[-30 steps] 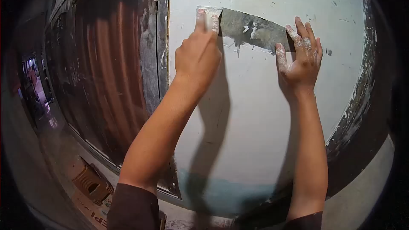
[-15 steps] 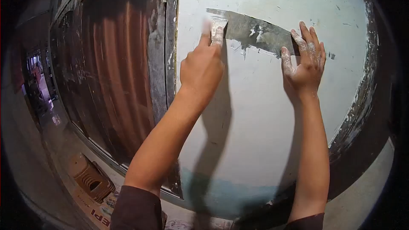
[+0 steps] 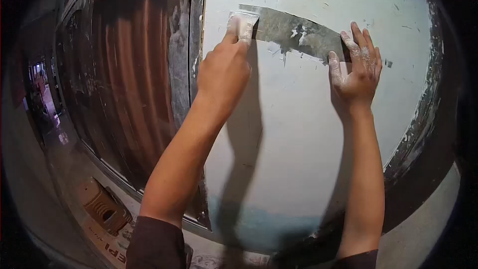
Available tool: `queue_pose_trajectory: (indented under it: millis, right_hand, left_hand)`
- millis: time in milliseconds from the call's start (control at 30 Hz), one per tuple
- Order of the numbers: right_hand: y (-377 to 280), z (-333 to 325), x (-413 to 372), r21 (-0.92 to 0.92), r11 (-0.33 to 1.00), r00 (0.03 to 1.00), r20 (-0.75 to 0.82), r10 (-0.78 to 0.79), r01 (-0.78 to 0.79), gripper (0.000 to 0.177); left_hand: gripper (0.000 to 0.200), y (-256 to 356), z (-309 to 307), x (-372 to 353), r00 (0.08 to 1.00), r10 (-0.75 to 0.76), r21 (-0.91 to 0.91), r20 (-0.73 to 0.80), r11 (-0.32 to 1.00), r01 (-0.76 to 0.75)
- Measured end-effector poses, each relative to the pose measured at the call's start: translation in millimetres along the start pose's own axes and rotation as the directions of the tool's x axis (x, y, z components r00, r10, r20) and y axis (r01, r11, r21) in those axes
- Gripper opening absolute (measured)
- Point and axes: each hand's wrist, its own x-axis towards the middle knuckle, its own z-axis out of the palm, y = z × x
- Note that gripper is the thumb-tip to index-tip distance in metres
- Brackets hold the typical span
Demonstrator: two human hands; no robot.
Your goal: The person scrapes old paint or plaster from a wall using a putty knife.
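My left hand (image 3: 225,67) is wrapped round a scraper (image 3: 250,19), a flat blade coated in white dust. Its edge lies against the pale wall panel (image 3: 298,134), at the left end of a bare grey strip (image 3: 279,27) where the coating is gone. A few white flecks remain on that strip. The scraper's handle is hidden in my grip. At the strip's right end, my right hand (image 3: 357,77) rests on the panel with fingers spread, holding nothing. White powder covers its thumb and fingers.
Left of the panel stands a dark wooden frame (image 3: 180,45) with a hinge and a brown curtain-like surface (image 3: 137,65). Brown stacked plastic stools (image 3: 104,206) and a printed carton (image 3: 107,244) are on the floor at lower left. A worn dark edge (image 3: 423,99) borders the panel's right.
My left hand and the scraper have moved left and slightly up, onto the strip's left end. My right hand has stayed in nearly the same place.
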Motion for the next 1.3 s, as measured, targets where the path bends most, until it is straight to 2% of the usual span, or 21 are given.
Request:
queue_pose_trajectory:
  millis: [100, 167, 200, 233, 300, 367, 433, 567, 633, 733, 767, 800, 900, 1033, 1067, 1300]
  right_hand:
    - [-1.6, 0.1, 0.6, -0.009, 1.000, 1.000, -0.012, -0.002, 0.002, 0.046]
    - [-1.5, 0.6, 0.0, -0.033, 0.999, 1.000, -0.008, 0.006, -0.007, 0.048]
    - [-1.6, -0.2, 1.0, -0.018, 1.000, 1.000, -0.008, 0.006, -0.006, 0.048]
    - [-1.3, -0.7, 0.4, -0.019, 1.000, 1.000, -0.005, 0.004, -0.004, 0.048]
    - [-0.8, -0.8, 0.3, -0.022, 1.000, 1.000, -0.002, -0.003, 0.002, 0.048]
    - [-0.9, -0.6, -0.3, -0.032, 0.999, 1.000, 0.010, 0.006, -0.006, 0.048]
    - [-1.8, -1.0, 0.3, -0.022, 1.000, 1.000, 0.005, 0.013, -0.013, 0.047]
    - [-2.6, -0.9, 0.2, -0.025, 0.999, 1.000, 0.012, 0.021, -0.021, 0.046]
    - [-1.8, -0.8, 0.6, -0.008, 1.000, 1.000, 0.006, 0.017, -0.017, 0.046]
    - [0.5, 0.9, -1.0, -0.023, 1.000, 1.000, 0.000, 0.008, -0.008, 0.046]
    - [1.0, 1.2, -0.6, -0.025, 1.000, 1.000, -0.004, 0.005, -0.005, 0.046]
    - [-3.6, -3.8, 0.9, -0.012, 1.000, 1.000, 0.003, 0.020, -0.020, 0.044]
    - [-2.0, -1.8, 0.7, -0.004, 1.000, 1.000, -0.003, 0.016, -0.016, 0.043]
    - [-3.5, -4.3, 0.2, -0.001, 1.000, 1.000, 0.009, 0.019, -0.019, 0.044]
    - [-2.4, -3.2, 0.6, -0.005, 1.000, 1.000, 0.002, 0.008, -0.008, 0.044]
    - [-3.0, -4.2, 0.9, -0.012, 1.000, 1.000, 0.011, 0.019, -0.019, 0.043]
  left_hand:
    - [0.037, -4.4, -0.1, -6.5, 0.999, 0.032, -0.008, -0.022, 0.999, -0.032]
    - [0.036, -1.4, -4.0, -4.3, 0.997, -0.007, 0.000, 0.080, 1.000, 0.007]
    - [0.031, -0.6, -4.1, 0.1, 0.999, 0.039, -0.022, -0.012, 0.999, -0.039]
    - [0.031, 1.0, -5.9, 5.5, 0.999, 0.037, -0.024, -0.011, 0.999, -0.037]
    - [0.031, 4.2, -12.6, 13.9, 0.999, 0.010, 0.004, 0.044, 1.000, -0.011]
    - [0.030, -2.2, -5.4, 8.5, 1.000, 0.023, -0.020, 0.016, 1.000, -0.023]
    - [0.029, 2.6, -12.9, -0.3, 0.995, -0.011, -0.015, 0.096, 1.000, 0.013]
    - [0.028, 3.5, -11.8, 15.8, 0.999, 0.007, -0.023, 0.047, 1.000, -0.006]
    - [0.028, 10.8, -15.7, 21.1, 0.993, -0.057, 0.008, 0.105, 0.998, 0.057]
    - [0.028, 9.1, -14.7, 12.6, 0.992, -0.055, 0.010, 0.117, 0.998, 0.054]
    - [0.028, 7.2, -14.2, 10.2, 0.992, -0.043, 0.012, 0.116, 0.999, 0.042]
    - [0.029, 5.0, -13.5, 9.7, 0.999, 0.032, -0.014, 0.006, 0.999, -0.032]
    - [0.031, 0.5, -17.6, 27.1, 0.996, 0.010, 0.007, 0.089, 1.000, -0.010]
    - [0.026, -1.0, -11.6, 16.2, 0.998, 0.068, 0.023, 0.012, 0.997, -0.069]
    - [0.023, 0.1, -11.8, 13.6, 0.999, 0.025, 0.008, 0.043, 1.000, -0.025]
    - [0.019, -6.6, -10.8, 19.9, 0.999, 0.041, -0.025, 0.004, 0.999, -0.041]
